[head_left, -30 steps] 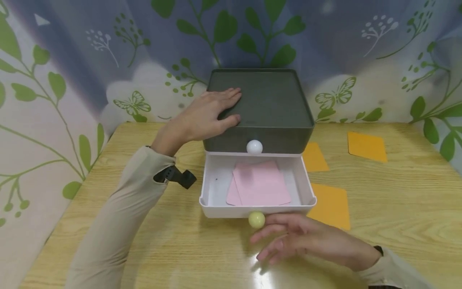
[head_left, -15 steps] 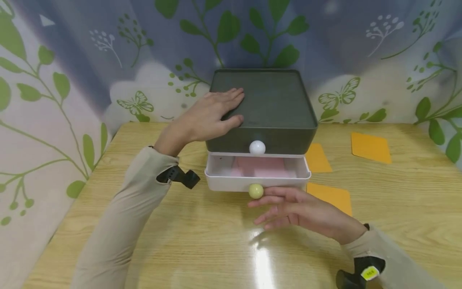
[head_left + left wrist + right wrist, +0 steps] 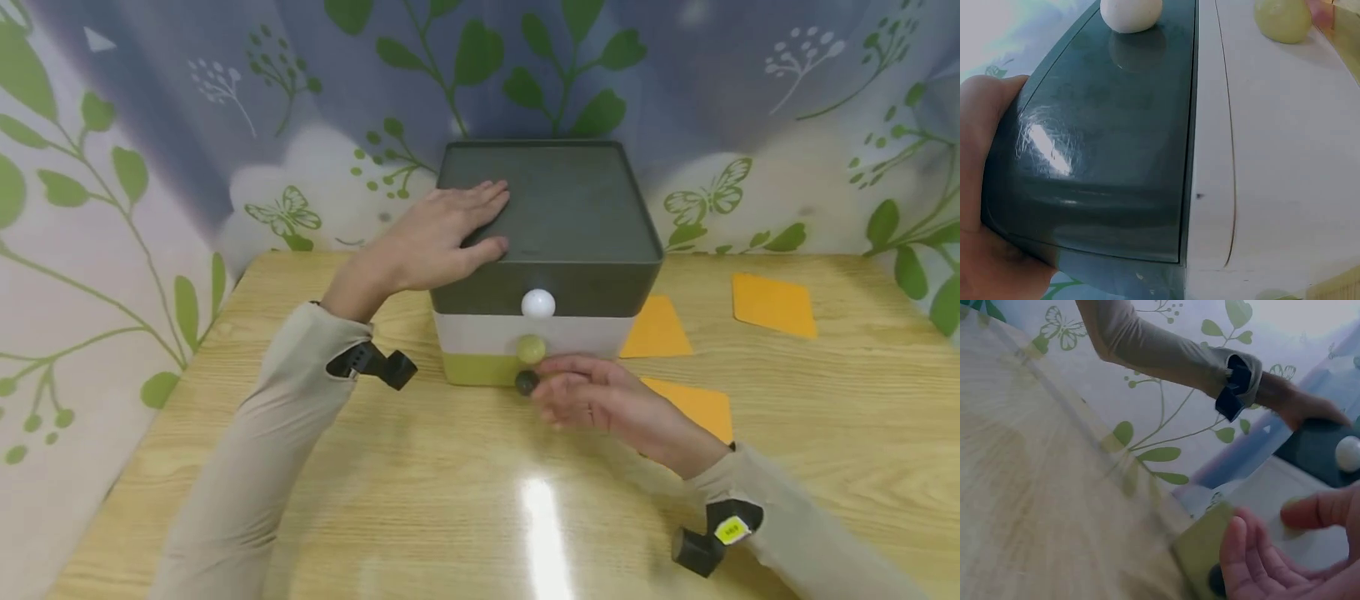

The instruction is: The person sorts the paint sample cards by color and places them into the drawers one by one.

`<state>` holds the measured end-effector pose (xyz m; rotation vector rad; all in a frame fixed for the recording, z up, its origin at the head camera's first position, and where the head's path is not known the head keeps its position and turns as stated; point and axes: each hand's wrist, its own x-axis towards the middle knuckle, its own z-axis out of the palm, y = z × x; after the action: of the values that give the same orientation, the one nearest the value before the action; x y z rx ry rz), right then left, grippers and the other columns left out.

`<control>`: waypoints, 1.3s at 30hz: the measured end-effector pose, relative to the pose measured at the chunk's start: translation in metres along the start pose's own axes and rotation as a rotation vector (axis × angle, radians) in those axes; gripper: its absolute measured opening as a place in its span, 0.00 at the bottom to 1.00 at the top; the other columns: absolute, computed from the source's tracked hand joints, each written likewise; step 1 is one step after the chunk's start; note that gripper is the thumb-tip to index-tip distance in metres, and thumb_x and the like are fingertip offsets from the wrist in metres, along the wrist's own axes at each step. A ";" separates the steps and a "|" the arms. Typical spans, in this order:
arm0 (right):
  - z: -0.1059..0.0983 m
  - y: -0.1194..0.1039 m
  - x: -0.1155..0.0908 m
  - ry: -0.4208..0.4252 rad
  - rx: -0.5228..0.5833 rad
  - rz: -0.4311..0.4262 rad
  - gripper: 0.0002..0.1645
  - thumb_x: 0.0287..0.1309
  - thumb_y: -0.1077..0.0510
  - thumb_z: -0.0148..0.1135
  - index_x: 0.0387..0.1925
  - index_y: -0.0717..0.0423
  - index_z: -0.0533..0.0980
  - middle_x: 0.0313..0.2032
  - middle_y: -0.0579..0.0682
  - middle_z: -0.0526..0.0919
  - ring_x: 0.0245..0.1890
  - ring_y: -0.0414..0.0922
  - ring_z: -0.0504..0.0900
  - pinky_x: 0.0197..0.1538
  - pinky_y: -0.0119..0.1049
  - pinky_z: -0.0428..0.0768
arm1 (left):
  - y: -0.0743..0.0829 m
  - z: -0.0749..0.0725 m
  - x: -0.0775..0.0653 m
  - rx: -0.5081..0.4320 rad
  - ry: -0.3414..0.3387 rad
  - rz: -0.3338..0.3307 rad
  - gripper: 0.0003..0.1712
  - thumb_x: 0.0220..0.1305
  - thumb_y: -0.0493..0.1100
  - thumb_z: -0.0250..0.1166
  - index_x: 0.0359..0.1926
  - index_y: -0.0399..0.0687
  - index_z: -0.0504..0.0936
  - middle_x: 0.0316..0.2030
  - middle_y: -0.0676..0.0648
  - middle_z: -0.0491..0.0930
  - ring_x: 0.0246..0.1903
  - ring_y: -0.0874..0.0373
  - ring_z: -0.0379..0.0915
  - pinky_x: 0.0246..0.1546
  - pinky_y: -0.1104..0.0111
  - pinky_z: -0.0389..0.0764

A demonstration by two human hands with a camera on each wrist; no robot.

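A small three-tier drawer box (image 3: 551, 204) stands against the backdrop. Its dark grey top tier carries a white knob (image 3: 537, 304), its white middle drawer (image 3: 480, 333) a yellow-green knob (image 3: 532, 348), and its green bottom drawer (image 3: 480, 370) a dark knob (image 3: 527, 382). All three fronts sit flush, and the pink cards are hidden inside. My left hand (image 3: 446, 229) rests on the top's left side. My right hand (image 3: 611, 404) is at the front, fingers loosely bent beside the lower two knobs. In the right wrist view its thumb (image 3: 1322, 509) overlaps the yellow-green knob.
Several orange cards lie on the wooden table to the box's right: one farther back (image 3: 774, 305), one beside the box (image 3: 658, 327), and one partly behind my right hand (image 3: 701, 408). A leaf-patterned curtain (image 3: 285, 108) rises at the back and left.
The white middle drawer has slid back into the box, covering the pink cards. My right hand has moved away from me with it. The left hand has stayed on the top.
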<state>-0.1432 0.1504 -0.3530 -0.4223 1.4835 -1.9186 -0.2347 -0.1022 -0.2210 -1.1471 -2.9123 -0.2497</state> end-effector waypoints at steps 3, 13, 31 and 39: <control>-0.002 0.012 0.000 0.033 0.099 0.113 0.14 0.69 0.64 0.47 0.52 0.67 0.70 0.38 0.50 0.83 0.37 0.41 0.83 0.46 0.36 0.81 | -0.001 0.000 -0.001 -0.005 -0.002 0.009 0.38 0.73 0.57 0.44 0.74 0.39 0.51 0.74 0.42 0.47 0.74 0.51 0.41 0.72 0.58 0.44; 0.004 0.030 0.028 0.107 0.534 0.212 0.14 0.74 0.59 0.44 0.53 0.66 0.64 0.51 0.66 0.76 0.52 0.55 0.80 0.64 0.45 0.69 | -0.001 -0.001 0.001 -0.009 0.014 0.017 0.38 0.73 0.57 0.45 0.74 0.39 0.52 0.74 0.43 0.48 0.73 0.51 0.42 0.72 0.59 0.45; 0.018 0.049 0.021 0.095 0.702 0.189 0.15 0.73 0.60 0.45 0.46 0.68 0.73 0.47 0.68 0.81 0.53 0.56 0.80 0.64 0.44 0.69 | 0.001 0.002 0.003 -0.021 0.002 0.018 0.38 0.73 0.57 0.45 0.74 0.39 0.52 0.74 0.43 0.48 0.74 0.53 0.41 0.72 0.60 0.44; 0.047 0.066 -0.012 -0.020 0.668 0.213 0.16 0.73 0.58 0.46 0.49 0.67 0.74 0.50 0.65 0.80 0.57 0.55 0.77 0.65 0.43 0.66 | -0.003 -0.001 -0.001 -0.022 0.003 0.022 0.38 0.73 0.57 0.45 0.74 0.38 0.52 0.74 0.43 0.48 0.74 0.52 0.42 0.72 0.60 0.44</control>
<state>-0.0854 0.1155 -0.3997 0.0232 0.7586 -2.0777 -0.2360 -0.1051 -0.2205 -1.1795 -2.9004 -0.2839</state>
